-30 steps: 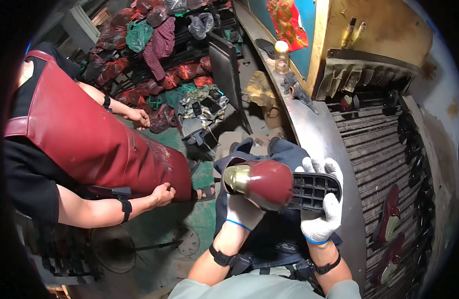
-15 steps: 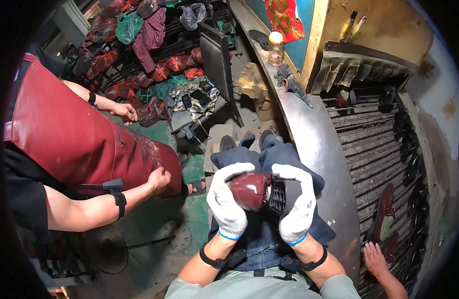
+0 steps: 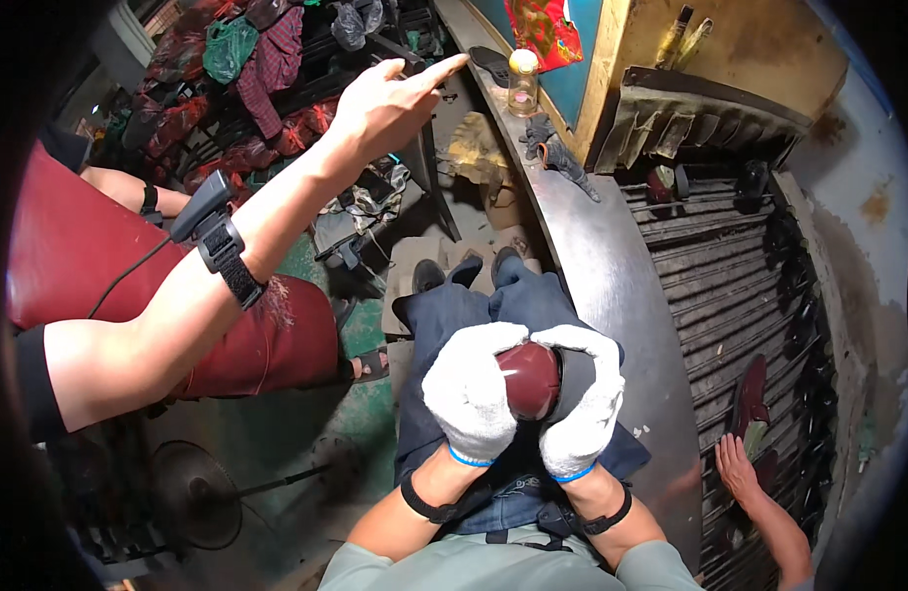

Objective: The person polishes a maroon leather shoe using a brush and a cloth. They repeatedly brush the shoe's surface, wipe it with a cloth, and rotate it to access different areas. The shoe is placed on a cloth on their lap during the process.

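Above my lap, I hold a shiny dark red shoe (image 3: 530, 380) between both hands, its rounded upper facing up. My left hand (image 3: 471, 394), in a white knit glove, wraps the shoe's left side. My right hand (image 3: 584, 404), gloved the same way, curls round the other side, where a dark grey strip of the sole (image 3: 570, 379) shows. My palms and gloves hide the rest of the shoe.
A metal bench (image 3: 621, 266) runs along my right, with a dark glove (image 3: 562, 163) and a jar (image 3: 523, 84). Beyond it, a slatted rack (image 3: 705, 325) bears a red shoe (image 3: 750, 394) by another person's hand (image 3: 738, 468). At left, a co-worker's arm (image 3: 306, 187) stretches forward, above a fan (image 3: 196, 492).
The shoe has turned in my hands, and its patterned black sole no longer shows. The co-worker's arm has risen and reaches forward. The hand at the rack has moved slightly forward.
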`<state>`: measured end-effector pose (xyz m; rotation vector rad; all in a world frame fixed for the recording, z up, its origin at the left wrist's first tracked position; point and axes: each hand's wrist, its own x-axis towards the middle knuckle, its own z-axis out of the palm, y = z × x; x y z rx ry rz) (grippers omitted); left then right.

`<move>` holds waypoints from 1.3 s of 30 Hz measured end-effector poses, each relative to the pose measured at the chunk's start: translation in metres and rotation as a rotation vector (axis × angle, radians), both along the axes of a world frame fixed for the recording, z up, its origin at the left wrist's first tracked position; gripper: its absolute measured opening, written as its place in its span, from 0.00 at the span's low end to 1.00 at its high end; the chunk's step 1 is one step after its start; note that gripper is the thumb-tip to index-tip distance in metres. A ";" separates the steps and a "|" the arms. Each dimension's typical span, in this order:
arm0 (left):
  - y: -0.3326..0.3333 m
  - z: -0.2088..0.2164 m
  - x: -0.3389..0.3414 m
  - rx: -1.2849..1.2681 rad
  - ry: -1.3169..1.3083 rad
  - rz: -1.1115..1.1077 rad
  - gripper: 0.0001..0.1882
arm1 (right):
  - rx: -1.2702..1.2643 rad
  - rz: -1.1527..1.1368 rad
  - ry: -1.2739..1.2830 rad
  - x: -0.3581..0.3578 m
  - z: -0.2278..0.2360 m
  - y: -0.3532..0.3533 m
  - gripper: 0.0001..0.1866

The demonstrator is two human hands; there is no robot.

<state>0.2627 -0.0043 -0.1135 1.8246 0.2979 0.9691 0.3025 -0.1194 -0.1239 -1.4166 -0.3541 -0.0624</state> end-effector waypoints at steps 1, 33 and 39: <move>-0.001 -0.001 0.001 0.012 0.003 0.005 0.30 | -0.022 -0.001 -0.021 0.001 0.001 -0.001 0.40; -0.055 -0.011 -0.100 -1.640 0.369 -0.040 0.28 | -0.479 0.269 0.481 -0.071 -0.008 -0.072 0.23; -0.051 -0.020 -0.100 -1.733 0.303 -0.143 0.26 | -0.313 0.173 0.576 -0.076 -0.015 -0.067 0.23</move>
